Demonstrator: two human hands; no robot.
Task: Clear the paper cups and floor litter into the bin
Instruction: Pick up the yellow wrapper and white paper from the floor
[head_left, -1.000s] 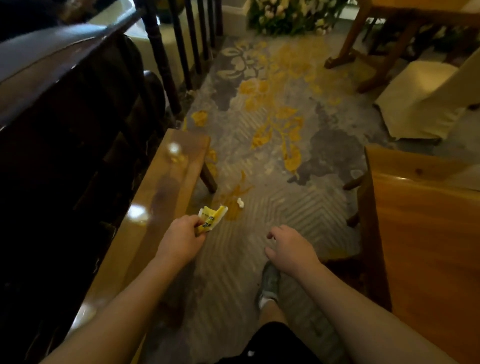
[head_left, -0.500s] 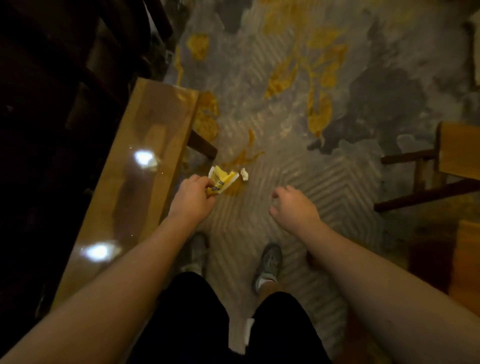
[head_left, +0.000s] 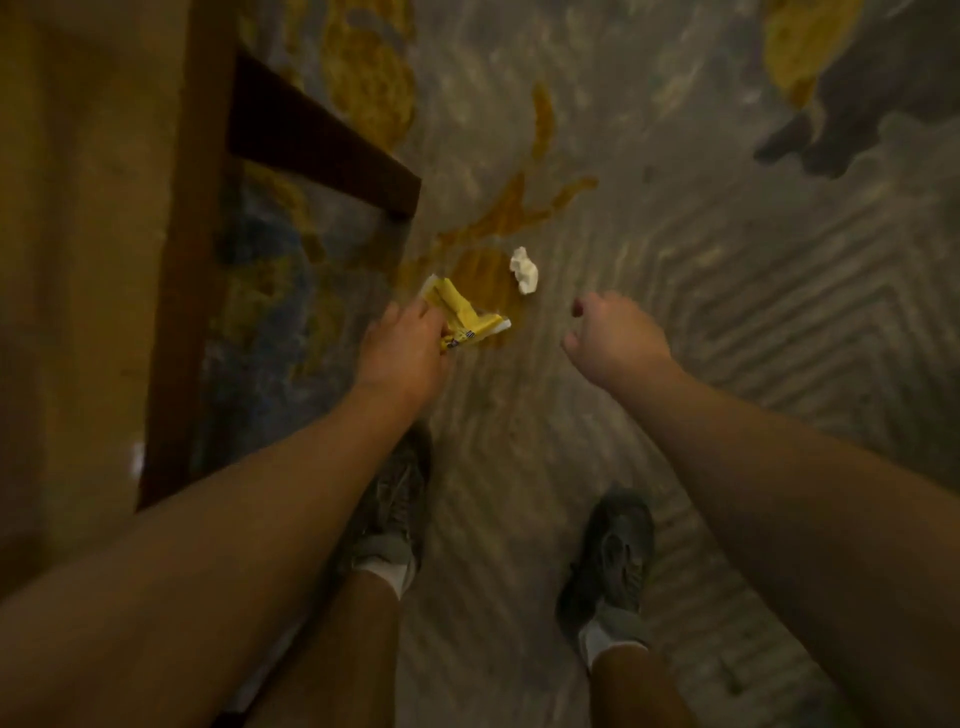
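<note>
My left hand (head_left: 408, 349) grips a crumpled yellow wrapper (head_left: 462, 316), which sticks out to the right of the fingers. A small white scrap of crumpled paper (head_left: 524, 270) lies on the patterned carpet just beyond the wrapper. My right hand (head_left: 615, 335) hovers to the right of the scrap and a little nearer to me, its fingers loosely curled with nothing in them. No bin and no paper cups are in view.
A wooden bench (head_left: 88, 249) runs along the left, with a dark leg (head_left: 322, 140) slanting out over the carpet. My two shoes (head_left: 613, 556) stand on the grey and yellow carpet (head_left: 727, 291) below the hands.
The view has tipped down and closed in on the floor. Both hands have dropped toward the white scrap. The left hand still holds the yellow wrapper.
</note>
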